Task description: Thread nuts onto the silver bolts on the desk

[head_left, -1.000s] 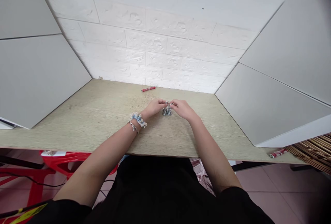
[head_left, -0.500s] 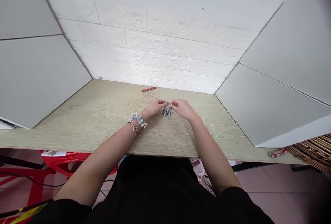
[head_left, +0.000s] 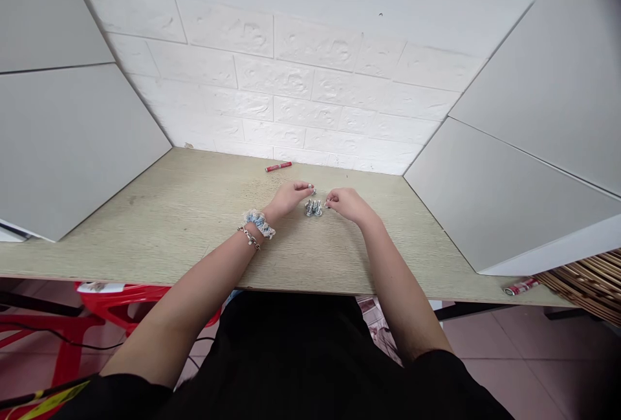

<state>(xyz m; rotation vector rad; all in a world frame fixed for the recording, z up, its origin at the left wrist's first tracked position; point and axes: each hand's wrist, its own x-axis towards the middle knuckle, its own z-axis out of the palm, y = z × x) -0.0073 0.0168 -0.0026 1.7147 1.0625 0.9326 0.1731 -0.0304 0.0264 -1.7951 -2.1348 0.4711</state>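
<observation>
A small cluster of silver metal pieces [head_left: 313, 208], looking like bolts standing side by side, sits on the wooden tabletop [head_left: 310, 258] between my hands. Just behind and left of it, my left hand [head_left: 293, 195] pinches a small silver metal piece [head_left: 311, 189] at its fingertips. My right hand [head_left: 345, 202] is to the right of the cluster, fingers closed on another tiny silver bit [head_left: 328, 204], whose exact kind I cannot make out. Both hands are apart from the cluster. A scrunchie [head_left: 259, 222] and a chain bracelet circle my left wrist.
A red marker-like tube [head_left: 278, 166] lies near the white brick-patterned wall [head_left: 291, 83]. Another red tube [head_left: 521, 287] is at the front right, beside a woven brown item [head_left: 587, 284]. Grey panels [head_left: 72, 148] flank the tabletop. A red plastic stool [head_left: 116, 307] is below at left.
My hands have moved apart and off the cluster, the left slightly up, the right slightly right and down. The cluster now shows in full, with a small piece at each hand's fingertips.
</observation>
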